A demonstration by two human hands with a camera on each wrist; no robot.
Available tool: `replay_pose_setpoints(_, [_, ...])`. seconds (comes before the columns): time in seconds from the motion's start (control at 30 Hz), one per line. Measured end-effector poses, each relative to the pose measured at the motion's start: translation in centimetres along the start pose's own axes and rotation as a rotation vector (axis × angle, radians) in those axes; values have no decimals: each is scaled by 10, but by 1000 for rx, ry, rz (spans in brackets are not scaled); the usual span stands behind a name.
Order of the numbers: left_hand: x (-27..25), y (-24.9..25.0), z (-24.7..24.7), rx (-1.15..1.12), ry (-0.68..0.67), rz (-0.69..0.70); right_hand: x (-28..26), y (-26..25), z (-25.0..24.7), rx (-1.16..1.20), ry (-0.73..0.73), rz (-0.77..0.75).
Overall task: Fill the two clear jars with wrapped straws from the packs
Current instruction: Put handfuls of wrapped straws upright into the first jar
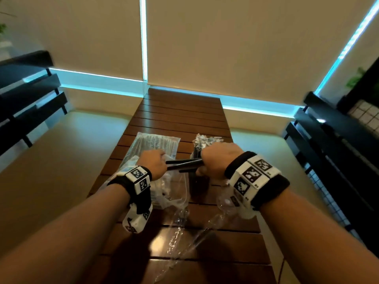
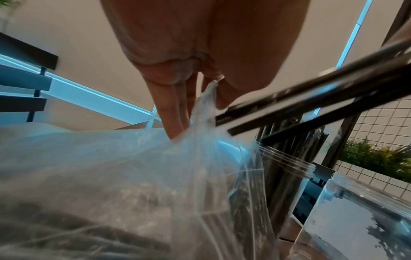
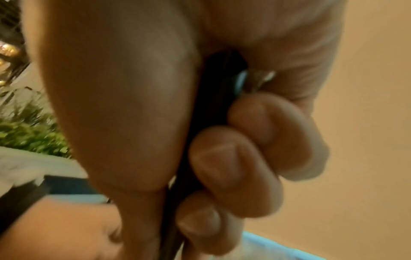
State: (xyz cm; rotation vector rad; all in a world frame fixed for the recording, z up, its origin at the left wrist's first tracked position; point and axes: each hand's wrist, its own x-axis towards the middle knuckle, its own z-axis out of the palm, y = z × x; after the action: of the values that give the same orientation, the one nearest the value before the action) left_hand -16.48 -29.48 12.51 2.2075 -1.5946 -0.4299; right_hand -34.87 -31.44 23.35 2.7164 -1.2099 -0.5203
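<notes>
My right hand (image 1: pixel 215 160) grips a bundle of black wrapped straws (image 1: pixel 184 166), fingers curled round the black straws (image 3: pixel 213 105) in the right wrist view. The bundle points left, its ends by my left hand (image 1: pixel 153 165). My left hand (image 2: pixel 200 95) pinches the gathered mouth of a clear plastic pack (image 2: pixel 133 176), where the black straws (image 2: pixel 311 91) cross just beside it. A clear jar (image 1: pixel 198 154) crammed with straws, wrapper tips on top, stands behind my right hand. A second clear jar (image 2: pixel 355 219) is close at the lower right; in the head view my right wrist mostly hides it.
A full straw pack (image 1: pixel 155 142) lies flat on the brown slatted table (image 1: pixel 180 111) behind my left hand. Crumpled empty wrap (image 1: pixel 180 222) lies on the table near me. Dark benches (image 1: pixel 332 140) flank both sides, with a narrow drop off each table edge.
</notes>
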Motion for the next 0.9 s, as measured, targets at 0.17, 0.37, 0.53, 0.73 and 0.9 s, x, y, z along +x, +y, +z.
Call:
replay_pose_setpoints(0.17, [-15,18,-7,-99,-38,-91,-39,33,-27,139,119,99])
replay_pose_setpoints(0.37, [-39,55,-41,-607,-78,106,-20,18,10,465,408,46])
replay_pose_setpoints(0.53, [-56,86,-67,-1279,-178,69,-6,-29,50,852,623,-19])
replay_pose_setpoints(0.73, [-44,81,-55,-1162,161,-28,-8,-25,56,762,466,-179])
replay_pose_setpoints(0.9, [-39,71,-40,-632,224,124,-23,9,-3,1053,1100,40])
